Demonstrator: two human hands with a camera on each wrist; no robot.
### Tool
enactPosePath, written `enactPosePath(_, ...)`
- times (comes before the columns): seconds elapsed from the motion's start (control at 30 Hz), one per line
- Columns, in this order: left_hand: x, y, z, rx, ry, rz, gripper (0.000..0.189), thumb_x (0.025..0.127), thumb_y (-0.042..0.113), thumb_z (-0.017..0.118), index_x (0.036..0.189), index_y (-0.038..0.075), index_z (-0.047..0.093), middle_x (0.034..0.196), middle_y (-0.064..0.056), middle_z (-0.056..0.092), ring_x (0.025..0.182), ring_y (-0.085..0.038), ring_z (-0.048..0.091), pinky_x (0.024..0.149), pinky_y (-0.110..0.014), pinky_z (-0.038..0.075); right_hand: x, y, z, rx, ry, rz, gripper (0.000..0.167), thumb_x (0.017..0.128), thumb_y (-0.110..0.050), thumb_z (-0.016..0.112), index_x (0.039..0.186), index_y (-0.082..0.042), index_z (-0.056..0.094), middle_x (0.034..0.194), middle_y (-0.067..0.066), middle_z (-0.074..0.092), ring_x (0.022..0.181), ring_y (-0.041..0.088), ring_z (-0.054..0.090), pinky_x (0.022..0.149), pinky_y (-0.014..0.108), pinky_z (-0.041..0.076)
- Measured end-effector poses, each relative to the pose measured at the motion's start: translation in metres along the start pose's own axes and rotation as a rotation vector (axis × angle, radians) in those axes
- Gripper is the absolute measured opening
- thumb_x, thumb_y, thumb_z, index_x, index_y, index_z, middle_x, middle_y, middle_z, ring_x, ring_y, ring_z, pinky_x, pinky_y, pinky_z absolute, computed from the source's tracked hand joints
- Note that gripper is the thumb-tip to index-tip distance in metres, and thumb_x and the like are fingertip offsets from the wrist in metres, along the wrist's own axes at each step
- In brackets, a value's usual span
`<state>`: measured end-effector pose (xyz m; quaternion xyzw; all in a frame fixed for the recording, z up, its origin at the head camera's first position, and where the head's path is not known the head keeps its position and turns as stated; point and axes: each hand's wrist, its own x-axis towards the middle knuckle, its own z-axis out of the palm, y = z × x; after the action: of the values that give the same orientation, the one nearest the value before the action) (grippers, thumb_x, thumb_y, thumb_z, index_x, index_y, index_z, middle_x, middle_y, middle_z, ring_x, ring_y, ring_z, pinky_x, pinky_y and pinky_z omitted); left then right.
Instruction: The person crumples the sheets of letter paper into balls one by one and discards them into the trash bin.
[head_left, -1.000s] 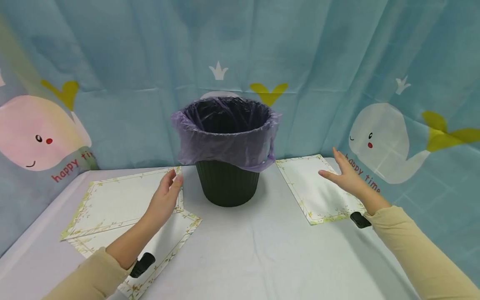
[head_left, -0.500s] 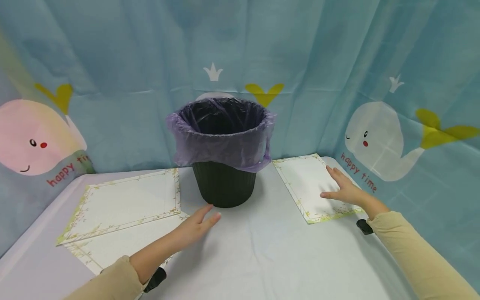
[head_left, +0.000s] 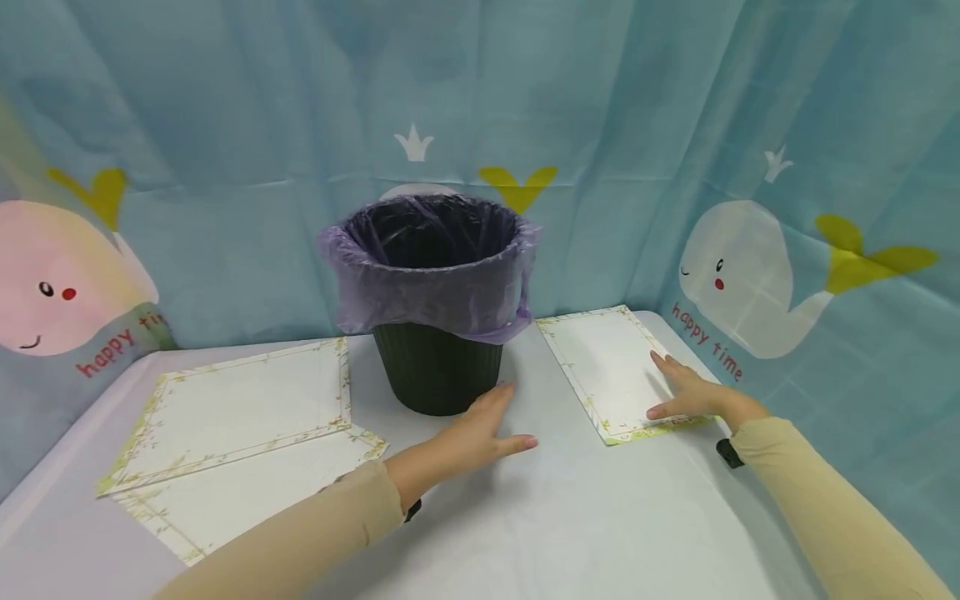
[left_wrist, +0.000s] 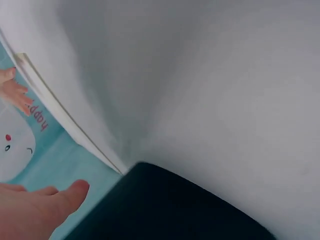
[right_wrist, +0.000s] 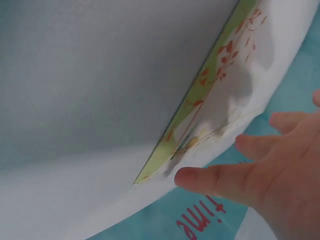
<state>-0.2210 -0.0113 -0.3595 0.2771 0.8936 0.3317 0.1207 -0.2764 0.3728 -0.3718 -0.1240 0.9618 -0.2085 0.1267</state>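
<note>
A dark green trash bin [head_left: 438, 371] stands upright on the white table, lined with a purple plastic bag [head_left: 442, 292] folded over its rim. My left hand [head_left: 472, 437] is in front of the bin's base, fingers extended and thumb spread, holding nothing. Whether its fingertips touch the bin cannot be told. Over the near end of the right sheet of paper [head_left: 592, 362], which has a floral border, my right hand [head_left: 690, 393] hovers with spread fingers. In the right wrist view the fingers [right_wrist: 215, 180] hold nothing.
Two more bordered sheets overlap on the left: an upper sheet [head_left: 247, 408] and a lower sheet [head_left: 247, 492] partly behind the left sleeve. A blue whale-print curtain [head_left: 600, 125] hangs behind and beside the white tabletop [head_left: 570, 517].
My left hand has swept right from above the left sheets to the front of the bin. My right hand has lowered slightly. The head view has shifted a little to the right.
</note>
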Motion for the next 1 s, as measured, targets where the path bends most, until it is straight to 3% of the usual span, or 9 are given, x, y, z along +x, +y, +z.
enactPosePath(0.17, 0.034, 0.011, 0.016, 0.061, 0.003, -0.010, 0.093, 0.091, 0.048, 0.064, 0.155, 0.006, 0.012, 0.161, -0.015, 0.008, 0.146, -0.034, 0.010, 0.116, -0.047, 0.014, 0.005, -0.001, 0.004, -0.028, -0.036, 0.018, 0.121, 0.076, -0.047, 0.080, 0.147, 0.013, 0.003, 0.146, 0.047, 0.002, 0.127, 0.071, 0.003, 0.101, 0.075, 0.010)
enactPosePath(0.33, 0.064, 0.019, 0.027, 0.117, 0.034, -0.026, 0.096, 0.090, 0.049, 0.065, 0.155, 0.005, 0.011, 0.160, -0.017, 0.008, 0.145, -0.038, 0.011, 0.116, -0.046, 0.016, 0.010, 0.000, 0.008, -0.015, -0.067, 0.085, 0.124, 0.076, -0.054, 0.077, 0.147, 0.013, 0.001, 0.147, 0.046, -0.001, 0.128, 0.070, -0.001, 0.101, 0.075, 0.006)
enactPosePath(0.53, 0.095, 0.022, 0.037, 0.142, 0.048, -0.079, 0.099, 0.088, 0.051, 0.066, 0.155, 0.005, 0.011, 0.160, -0.019, 0.008, 0.145, -0.041, 0.011, 0.114, -0.050, 0.019, 0.008, -0.003, 0.011, -0.092, -0.084, 0.111, 0.125, 0.074, -0.057, 0.077, 0.146, 0.016, 0.006, 0.146, 0.047, 0.003, 0.127, 0.071, 0.001, 0.099, 0.077, 0.011)
enactPosePath(0.7, 0.110, 0.024, 0.042, 0.134, 0.030, -0.132, 0.100, 0.086, 0.050, 0.069, 0.156, 0.007, 0.011, 0.160, -0.018, 0.008, 0.145, -0.040, 0.010, 0.113, -0.053, 0.022, 0.004, -0.001, 0.010, -0.071, -0.123, 0.106, 0.125, 0.071, -0.053, 0.081, 0.148, 0.013, 0.008, 0.148, 0.043, 0.000, 0.131, 0.067, -0.004, 0.099, 0.078, 0.007)
enactPosePath(0.87, 0.120, 0.024, 0.044, 0.196, 0.036, -0.116, 0.100, 0.084, 0.047, 0.072, 0.156, 0.008, 0.013, 0.160, -0.017, 0.010, 0.145, -0.042, 0.009, 0.112, -0.054, 0.024, 0.002, 0.003, 0.009, -0.038, -0.158, 0.048, 0.126, 0.066, -0.047, 0.085, 0.149, 0.011, 0.010, 0.152, 0.038, 0.000, 0.135, 0.061, -0.008, 0.103, 0.074, 0.002)
enactPosePath(1.0, 0.126, 0.022, 0.043, 0.226, 0.013, -0.137, 0.101, 0.084, 0.047, 0.072, 0.156, 0.010, 0.012, 0.160, -0.017, 0.007, 0.145, -0.043, 0.005, 0.112, -0.054, 0.022, 0.000, 0.006, 0.010, -0.043, -0.172, -0.001, 0.127, 0.063, -0.044, 0.087, 0.150, 0.008, 0.011, 0.155, 0.032, 0.002, 0.138, 0.056, -0.007, 0.105, 0.071, 0.002)
